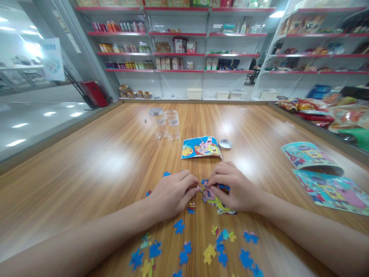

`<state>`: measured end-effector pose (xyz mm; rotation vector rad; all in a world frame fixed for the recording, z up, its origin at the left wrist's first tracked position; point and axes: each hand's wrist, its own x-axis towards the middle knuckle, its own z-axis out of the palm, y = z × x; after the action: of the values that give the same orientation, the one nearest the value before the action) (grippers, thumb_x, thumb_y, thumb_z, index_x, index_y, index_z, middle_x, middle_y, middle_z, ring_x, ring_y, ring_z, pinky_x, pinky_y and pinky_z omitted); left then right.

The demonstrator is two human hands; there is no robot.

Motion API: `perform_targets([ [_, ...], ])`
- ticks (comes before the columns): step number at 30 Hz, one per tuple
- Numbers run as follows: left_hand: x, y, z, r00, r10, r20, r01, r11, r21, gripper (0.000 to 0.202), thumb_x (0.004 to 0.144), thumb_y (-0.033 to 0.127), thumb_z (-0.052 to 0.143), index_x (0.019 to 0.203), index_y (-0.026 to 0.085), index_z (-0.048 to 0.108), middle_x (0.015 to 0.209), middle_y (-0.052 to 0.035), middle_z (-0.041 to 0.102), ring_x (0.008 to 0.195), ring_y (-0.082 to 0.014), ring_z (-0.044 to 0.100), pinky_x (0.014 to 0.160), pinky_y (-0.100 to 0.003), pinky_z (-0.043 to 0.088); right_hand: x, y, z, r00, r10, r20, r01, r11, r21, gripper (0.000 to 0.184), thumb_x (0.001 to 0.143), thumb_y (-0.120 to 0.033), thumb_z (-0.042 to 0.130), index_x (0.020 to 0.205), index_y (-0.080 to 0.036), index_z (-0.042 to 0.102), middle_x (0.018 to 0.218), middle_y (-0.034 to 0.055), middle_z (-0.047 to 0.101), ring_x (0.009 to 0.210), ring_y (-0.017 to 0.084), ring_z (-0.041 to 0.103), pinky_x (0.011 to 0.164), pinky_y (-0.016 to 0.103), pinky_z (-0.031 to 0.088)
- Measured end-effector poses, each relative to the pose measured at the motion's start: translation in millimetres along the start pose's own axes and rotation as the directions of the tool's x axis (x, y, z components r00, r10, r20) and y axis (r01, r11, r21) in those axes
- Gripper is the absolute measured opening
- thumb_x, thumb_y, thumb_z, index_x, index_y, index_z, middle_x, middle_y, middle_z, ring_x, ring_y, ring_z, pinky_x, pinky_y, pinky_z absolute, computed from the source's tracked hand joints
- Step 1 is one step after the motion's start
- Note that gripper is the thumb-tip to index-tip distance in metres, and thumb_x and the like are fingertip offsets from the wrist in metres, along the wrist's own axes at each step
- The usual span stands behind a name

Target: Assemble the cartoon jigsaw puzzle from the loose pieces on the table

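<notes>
My left hand (173,194) and my right hand (233,190) meet at the middle of the wooden table (100,165), fingers curled. Both pinch small jigsaw pieces at a partly joined cluster of pieces (215,200) that lies under my right hand. Loose blue and yellow puzzle pieces (219,246) are scattered on the table nearer to me. A colourful cartoon reference picture (201,147) lies just beyond the hands.
Two clear plastic jars (167,123) stand further back, one with a metal lid on, and a loose metal lid (225,144) lies beside the picture. Two more cartoon sheets (323,173) rest at right. Snack bags (317,109) and shop shelves (178,54) are behind.
</notes>
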<state>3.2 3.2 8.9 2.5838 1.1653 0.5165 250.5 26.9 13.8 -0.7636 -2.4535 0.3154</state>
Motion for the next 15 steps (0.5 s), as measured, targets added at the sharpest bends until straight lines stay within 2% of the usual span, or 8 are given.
perform_targets([
  [4, -2.7, -0.1, -1.2, 0.999, 0.048, 0.009, -0.048, 0.999, -0.002, 0.028, 0.104, 0.032, 0.039, 0.120, 0.024, 0.061, 0.100, -0.0053, 0.057, 0.085, -0.0175, 0.058, 0.073, -0.033, 0.049, -0.6, 0.1, -0.5, 1.000, 0.008, 0.016, -0.008, 1.000, -0.010, 0.010, 0.090, -0.021, 0.062, 0.092, -0.020, 0.072, 0.086, 0.0040, 0.065, 0.085, 0.019, 0.059, 0.084, 0.041, 0.040],
  [8, -2.6, 0.6, -2.2, 1.000, 0.014, 0.022, -0.013, 1.000, -0.013, 0.027, 0.102, 0.034, 0.044, 0.120, 0.021, 0.061, 0.102, -0.0063, 0.058, 0.087, -0.0186, 0.059, 0.075, -0.034, 0.050, -1.2, 0.3, -0.4, 1.000, 0.014, 0.021, -0.014, 1.000, -0.017, 0.010, 0.091, -0.021, 0.061, 0.092, -0.021, 0.071, 0.086, 0.0036, 0.065, 0.086, 0.020, 0.059, 0.085, 0.041, 0.039],
  [15, -2.6, -0.9, -1.0, 1.000, -0.008, 0.015, 0.008, 0.999, -0.033, 0.020, 0.101, 0.034, 0.047, 0.109, 0.022, 0.062, 0.100, -0.0034, 0.058, 0.086, -0.0172, 0.059, 0.074, -0.032, 0.049, -1.6, 0.7, 0.3, 1.000, 0.009, 0.013, -0.009, 1.000, -0.011, 0.010, 0.090, -0.020, 0.062, 0.092, -0.021, 0.071, 0.086, 0.0036, 0.065, 0.086, 0.019, 0.059, 0.084, 0.041, 0.039],
])
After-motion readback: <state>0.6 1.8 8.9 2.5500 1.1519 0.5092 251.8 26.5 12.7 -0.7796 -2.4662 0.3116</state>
